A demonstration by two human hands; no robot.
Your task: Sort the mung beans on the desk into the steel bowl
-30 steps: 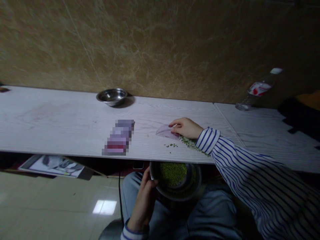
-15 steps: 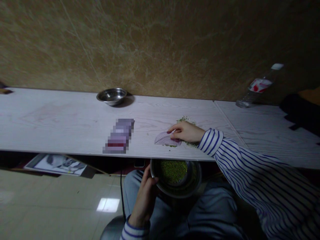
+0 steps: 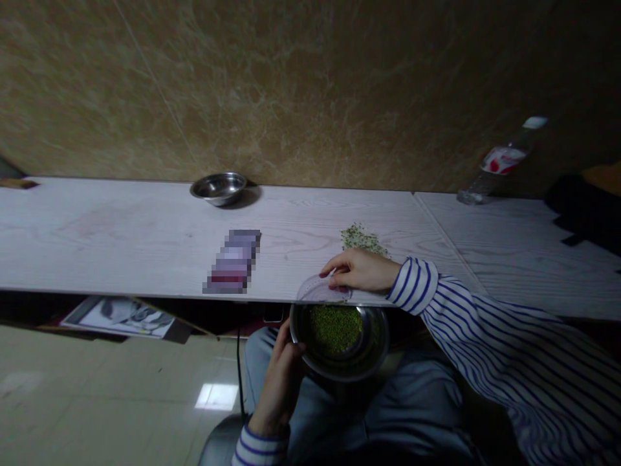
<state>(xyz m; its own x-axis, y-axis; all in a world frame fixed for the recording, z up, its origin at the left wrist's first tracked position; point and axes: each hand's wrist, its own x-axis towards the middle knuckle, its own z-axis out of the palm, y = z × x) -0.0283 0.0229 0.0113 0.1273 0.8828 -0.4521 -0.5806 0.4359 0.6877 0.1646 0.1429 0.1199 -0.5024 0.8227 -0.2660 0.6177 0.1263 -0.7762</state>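
My right hand (image 3: 358,268) is closed on a clear protractor (image 3: 317,288), which lies at the table's front edge, directly above the bowl. My left hand (image 3: 285,375) grips the left rim of a steel bowl (image 3: 376,359), thumb on the near side. The bowl sits over my lap, its far rim tucked against the table edge. Inside it are many green mung beans (image 3: 336,329), gathered toward the far left. Behind my right hand a scatter of green bits (image 3: 363,239) is spread on the tabletop; I cannot make out each piece.
A smaller steel bowl (image 3: 219,189) stands near the wall on the white table (image 3: 121,239). A blurred-out flat object (image 3: 233,262) lies left of my right hand. Far right stand a plastic bottle (image 3: 502,162) and dark cloth (image 3: 582,207). Below the table is an open drawer (image 3: 121,317).
My right hand has drawn the protractor toward me to the table edge above the bowl. More of the green scatter behind the hand now shows. My left hand still holds the bowl.
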